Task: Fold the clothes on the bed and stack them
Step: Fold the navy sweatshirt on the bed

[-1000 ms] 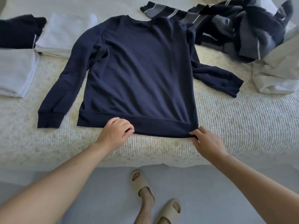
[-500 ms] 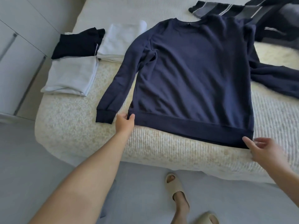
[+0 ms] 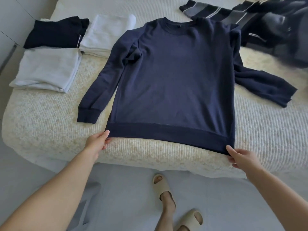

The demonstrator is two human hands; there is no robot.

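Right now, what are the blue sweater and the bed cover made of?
The sweater looks like soft, matte cotton knit, with ribbed bands at hem and cuffs. The bed cover looks like thick woven cotton or wool; its ridged, nubby cream surface suggests so. Neither is certain.

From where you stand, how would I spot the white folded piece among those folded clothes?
Look to the bed's far left corner, where three folded items sit. The white folded piece lies nearest the navy sweatshirt's shoulder, brighter than the grey one and black one.

Sweatshirt on bed, right of folded stacks
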